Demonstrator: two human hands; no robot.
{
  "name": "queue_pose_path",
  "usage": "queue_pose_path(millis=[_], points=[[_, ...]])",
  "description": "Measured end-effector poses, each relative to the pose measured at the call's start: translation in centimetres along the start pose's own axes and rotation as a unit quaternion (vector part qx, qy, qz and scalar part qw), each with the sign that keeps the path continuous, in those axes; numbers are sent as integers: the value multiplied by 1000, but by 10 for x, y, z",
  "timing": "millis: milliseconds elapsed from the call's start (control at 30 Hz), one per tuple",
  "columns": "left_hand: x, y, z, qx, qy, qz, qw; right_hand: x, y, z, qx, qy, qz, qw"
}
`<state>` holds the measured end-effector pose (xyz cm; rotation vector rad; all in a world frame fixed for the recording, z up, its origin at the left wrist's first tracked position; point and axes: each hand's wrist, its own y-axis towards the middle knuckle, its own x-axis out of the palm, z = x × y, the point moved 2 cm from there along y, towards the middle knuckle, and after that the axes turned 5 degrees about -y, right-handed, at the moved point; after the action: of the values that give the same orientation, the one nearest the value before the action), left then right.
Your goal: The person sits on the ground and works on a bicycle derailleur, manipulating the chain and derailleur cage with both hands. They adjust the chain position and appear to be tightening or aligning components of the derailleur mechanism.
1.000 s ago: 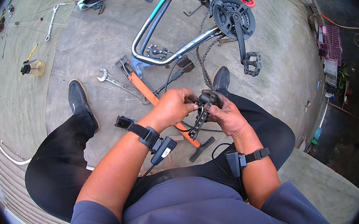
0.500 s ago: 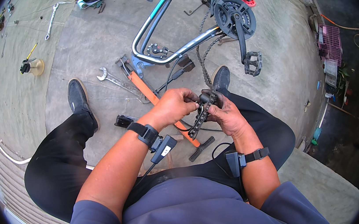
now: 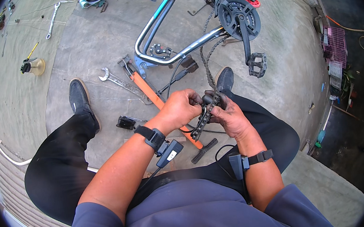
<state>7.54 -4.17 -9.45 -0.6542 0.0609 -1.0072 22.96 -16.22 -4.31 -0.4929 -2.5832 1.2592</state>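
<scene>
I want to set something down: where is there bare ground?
Between the pedal and pink cage; also between the upper wrench and bike frame. It's crowded around the left hand and right hand, with chain and orange pump.

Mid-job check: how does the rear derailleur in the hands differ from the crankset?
Place: the rear derailleur is in the grip of the right hand, with the left hand close against it; the crankset sits on the bicycle frame.
Shape: the derailleur looks long and narrow, the crankset broad and round.
Size: the derailleur looks smaller than the crankset.
Both are dark and carry chain.
</scene>
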Motion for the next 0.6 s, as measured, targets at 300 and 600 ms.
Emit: queue_pose_path(millis=[300, 600], points=[[0, -1, -1, 15, 5, 1, 1000, -3, 3, 5, 8, -3, 3, 1000], [-1, 1, -10, -17, -89, -11, 996, 1, 2, 2, 6, -9, 7, 1000]])
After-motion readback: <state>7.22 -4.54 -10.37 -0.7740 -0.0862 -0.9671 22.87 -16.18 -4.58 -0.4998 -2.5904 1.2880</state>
